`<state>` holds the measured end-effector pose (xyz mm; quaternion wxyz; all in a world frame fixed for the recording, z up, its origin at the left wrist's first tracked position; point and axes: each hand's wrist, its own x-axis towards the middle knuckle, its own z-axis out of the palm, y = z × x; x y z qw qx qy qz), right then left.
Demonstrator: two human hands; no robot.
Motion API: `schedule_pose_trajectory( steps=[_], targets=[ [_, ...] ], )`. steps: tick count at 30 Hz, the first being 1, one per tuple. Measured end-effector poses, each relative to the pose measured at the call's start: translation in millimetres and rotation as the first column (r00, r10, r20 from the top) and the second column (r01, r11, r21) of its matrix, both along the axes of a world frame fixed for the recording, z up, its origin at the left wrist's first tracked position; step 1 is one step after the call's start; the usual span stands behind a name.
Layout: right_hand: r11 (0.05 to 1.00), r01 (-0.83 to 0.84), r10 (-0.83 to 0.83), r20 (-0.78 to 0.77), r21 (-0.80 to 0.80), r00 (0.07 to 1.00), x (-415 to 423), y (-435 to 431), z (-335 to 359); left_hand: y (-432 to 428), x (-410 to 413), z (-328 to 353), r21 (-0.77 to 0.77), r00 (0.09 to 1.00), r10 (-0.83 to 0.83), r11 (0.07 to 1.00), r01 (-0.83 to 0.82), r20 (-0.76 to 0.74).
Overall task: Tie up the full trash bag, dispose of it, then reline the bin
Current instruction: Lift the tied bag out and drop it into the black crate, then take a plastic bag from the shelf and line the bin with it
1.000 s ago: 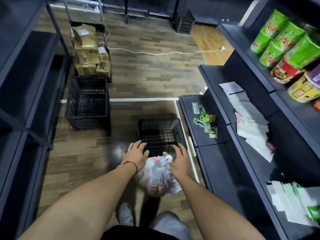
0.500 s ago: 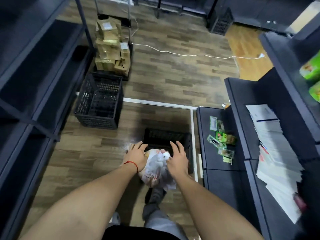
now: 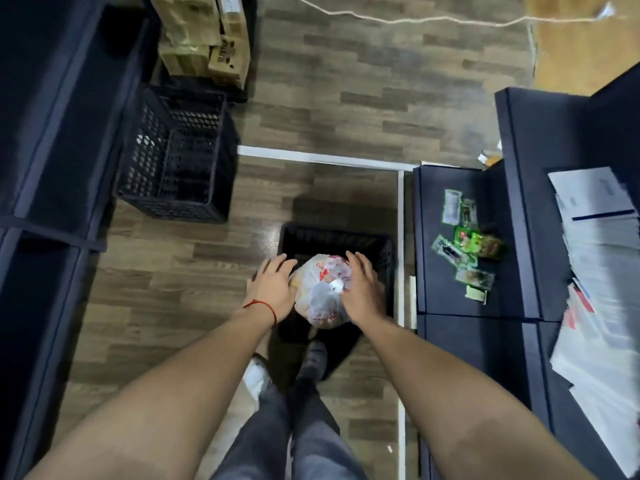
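A full white plastic trash bag with red print, its top gathered into a twist, is held between my two hands just over the near part of the black mesh bin on the floor. My left hand, with a red string at the wrist, presses against the bag's left side with its fingers spread. My right hand clasps the bag's right side, next to the white twisted top. The bin's inside is dark, and the bag and my hands hide much of it.
A larger black crate stands at the left by dark shelving, with cardboard boxes behind it. At the right, a dark shelf unit holds snack packets and stacked papers. A white cable crosses the floor.
The bag and both hands have moved forward from the floor in front of the bin to over its near part. My view has tilted further down.
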<state>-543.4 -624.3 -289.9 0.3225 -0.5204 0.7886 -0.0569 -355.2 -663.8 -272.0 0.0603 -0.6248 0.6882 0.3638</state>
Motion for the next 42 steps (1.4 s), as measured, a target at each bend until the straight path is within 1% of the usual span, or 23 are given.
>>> schedule_pose_trajectory(
  steps=[2,5,7,11,14,17,20,23,26,29,31,34,37,42],
  targets=[
    [1.0,-0.001,0.001,-0.026,0.0,1.0,-10.3,-14.6,-38.1,-8.2,-4.5,-39.5,0.008,1.0,-0.008,1.0,0.008,-0.011],
    [0.998,-0.036,0.039,-0.051,0.049,0.998,-13.9,-31.2,-98.1,-13.0,-6.3,-98.1,0.01,0.998,-0.017,1.0,0.018,-0.053],
    [0.994,-0.076,0.081,-0.071,0.075,0.994,-12.4,-38.5,-141.0,-16.9,-4.6,-140.0,-0.005,0.997,0.026,1.0,-0.026,-0.069],
    [0.982,-0.107,0.123,-0.1,0.153,0.987,-18.4,-43.5,-206.3,-24.0,7.1,-200.0,-0.061,0.999,0.042,0.997,-0.043,-0.024],
    [0.971,-0.105,0.139,-0.149,0.214,0.979,-27.3,-42.4,-230.6,-26.2,18.3,-225.1,-0.073,0.998,0.04,0.997,-0.037,0.037],
    [0.965,-0.102,0.151,-0.194,0.242,0.969,-32.2,-42.8,-229.5,-23.8,25.1,-228.0,-0.068,0.997,0.044,0.997,-0.04,0.056],
    [0.933,-0.12,0.207,-0.234,0.338,0.95,-30.3,-43.4,-210.8,-19.7,29.4,-208.9,-0.044,0.996,0.064,0.997,-0.061,0.069],
    [0.923,-0.104,0.189,-0.201,0.37,0.961,-22.2,-43.7,-167.4,-17.4,35.3,-165.3,-0.047,0.994,0.098,0.994,-0.095,0.054],
    [0.938,-0.129,0.192,-0.171,0.323,0.966,-3.8,-48.4,-109.0,-16.0,46.7,-115.2,-0.047,0.989,0.143,0.989,-0.141,0.04],
    [0.968,-0.145,0.179,-0.159,0.203,0.971,25.8,-55.4,-39.2,-12.3,64.8,-57.1,-0.032,0.982,0.186,0.982,-0.187,-0.02],
    [0.973,-0.176,0.197,-0.133,0.152,0.971,46.5,-58.7,3.6,-8.1,78.2,-20.1,-0.033,0.976,0.217,0.975,-0.218,-0.017],
    [0.962,-0.255,0.265,-0.099,0.103,0.959,75.4,-55.7,71.1,7.3,98.8,43.7,-0.063,0.965,0.261,0.963,-0.26,0.012],
    [0.934,-0.354,0.356,-0.134,0.039,0.925,102.2,-47.5,122.1,24.5,122.8,92.7,-0.095,0.944,0.326,0.943,-0.32,0.053],
    [0.892,-0.45,0.452,-0.131,0.042,0.882,139.9,-34.4,167.3,57.0,157.1,131.1,-0.132,0.893,0.447,0.89,-0.437,0.057]
  ],
)
